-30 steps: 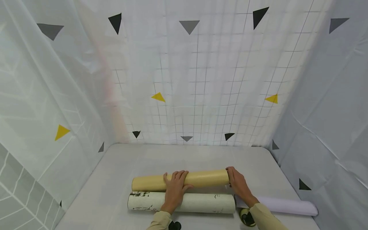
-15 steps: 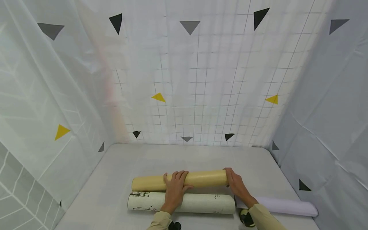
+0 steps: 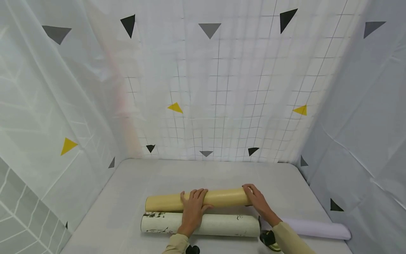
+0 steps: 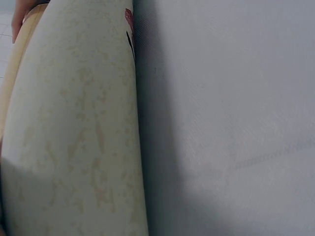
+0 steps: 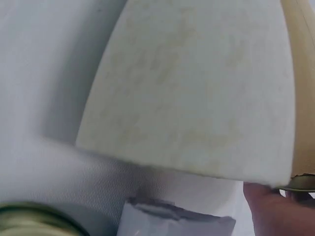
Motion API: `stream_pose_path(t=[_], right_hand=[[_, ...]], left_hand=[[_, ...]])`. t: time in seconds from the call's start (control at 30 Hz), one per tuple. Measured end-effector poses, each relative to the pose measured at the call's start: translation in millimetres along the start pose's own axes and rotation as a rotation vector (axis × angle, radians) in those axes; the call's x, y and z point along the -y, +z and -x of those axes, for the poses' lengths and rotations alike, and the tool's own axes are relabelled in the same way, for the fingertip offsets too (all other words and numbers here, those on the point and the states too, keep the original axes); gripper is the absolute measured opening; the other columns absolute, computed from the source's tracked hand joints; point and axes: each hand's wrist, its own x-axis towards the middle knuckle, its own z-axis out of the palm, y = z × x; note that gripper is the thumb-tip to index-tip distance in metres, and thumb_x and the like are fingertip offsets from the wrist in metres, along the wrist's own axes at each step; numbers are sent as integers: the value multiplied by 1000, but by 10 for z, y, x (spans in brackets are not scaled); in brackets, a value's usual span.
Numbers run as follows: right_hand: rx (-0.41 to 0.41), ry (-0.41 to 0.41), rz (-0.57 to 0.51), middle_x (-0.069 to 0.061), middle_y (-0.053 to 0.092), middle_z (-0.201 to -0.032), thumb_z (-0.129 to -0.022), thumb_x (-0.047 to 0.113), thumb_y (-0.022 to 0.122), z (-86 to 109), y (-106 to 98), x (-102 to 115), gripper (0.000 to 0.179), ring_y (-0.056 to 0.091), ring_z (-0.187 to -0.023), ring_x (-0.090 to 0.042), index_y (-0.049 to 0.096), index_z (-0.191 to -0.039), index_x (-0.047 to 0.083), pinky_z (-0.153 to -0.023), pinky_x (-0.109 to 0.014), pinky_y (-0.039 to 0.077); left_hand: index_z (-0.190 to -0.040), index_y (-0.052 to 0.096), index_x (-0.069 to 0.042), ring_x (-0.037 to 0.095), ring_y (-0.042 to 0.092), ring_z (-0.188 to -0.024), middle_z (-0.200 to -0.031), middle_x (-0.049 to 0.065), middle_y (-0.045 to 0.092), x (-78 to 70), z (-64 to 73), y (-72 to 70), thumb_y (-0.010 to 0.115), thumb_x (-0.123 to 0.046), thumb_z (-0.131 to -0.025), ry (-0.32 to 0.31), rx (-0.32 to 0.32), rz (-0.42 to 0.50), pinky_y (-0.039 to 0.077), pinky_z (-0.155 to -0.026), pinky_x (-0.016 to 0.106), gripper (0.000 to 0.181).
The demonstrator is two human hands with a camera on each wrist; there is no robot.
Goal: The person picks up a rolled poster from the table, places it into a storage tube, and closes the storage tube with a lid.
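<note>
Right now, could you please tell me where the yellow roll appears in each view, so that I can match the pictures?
Head: the yellow roll lies across the lower middle, the left hand over its middle, the right hand at its right end.
Left wrist: a narrow strip along the left edge, mostly the upper half.
Right wrist: a strip along the right edge, ending at lower right.
Shared landmark: the patterned off-white roll alongside it.

yellow tube (image 3: 225,197) — smooth, faintly glossy
</note>
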Motion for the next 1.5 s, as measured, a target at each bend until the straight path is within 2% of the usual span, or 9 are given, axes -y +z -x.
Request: stream_pose_path(t=[0.2,0.47,0.7,0.8,0.9,1.07,1.2,1.5], right_hand=[[34,4,-63,-24,53,-140,-112,42,37,-62,25,18,53,58,-95,-20,46,-147,4,-75,-35,55],[31,10,-71,-16,56,-113,-114,37,30,-72,54,36,47,48,-81,-20,49,-142,5,-67,-34,42],[13,6,-73,-17,57,-112,-114,35,29,-32,65,72,45,49,-80,-20,50,-138,4,-66,-32,44],[9,8,-34,-18,58,-111,-114,36,29,-39,62,71,46,50,-81,-20,50,-138,3,-65,-32,44],[-6,1,59,-17,61,-113,-114,36,31,-56,62,53,44,52,-84,-19,52,-136,5,-70,-31,44],[-39,-104,217,-20,64,-123,-112,27,38,-88,103,-14,37,61,-101,-25,58,-129,1,-86,-40,49],[-53,-170,265,-23,64,-126,-111,23,41,-73,155,-49,37,62,-113,-34,61,-127,-4,-96,-51,50],[-64,-164,298,-20,63,-123,-111,22,41,-5,231,-75,34,58,-109,-28,64,-123,-1,-93,-47,48]], left_hand=[[-137,61,-25,21,60,-123,-132,-4,68,6,-20,-11,65,-60,-80,-4,2,8,35,-109,73,67],[-136,62,-25,21,61,-121,-131,-4,68,3,-19,8,66,-60,-79,10,-22,-8,37,-107,72,67],[-134,64,-25,20,62,-119,-129,-5,69,-1,-23,29,67,-60,-77,25,-51,-30,39,-105,71,66],[-134,63,-26,20,62,-120,-129,-6,69,-1,-27,17,66,-60,-77,20,-35,-24,38,-106,71,66],[-134,63,-26,20,62,-121,-130,-6,69,3,-34,12,66,-60,-78,13,-12,-23,38,-107,71,66],[-132,65,-25,20,63,-121,-129,-5,71,3,-36,15,68,-58,-76,0,17,-8,37,-109,73,65],[-131,67,-24,21,64,-120,-128,-4,72,-10,-14,11,72,-56,-75,-19,37,12,36,-109,73,65],[-130,67,-24,20,64,-121,-128,-5,73,-29,-10,-10,73,-55,-76,-59,104,10,35,-112,71,62]])
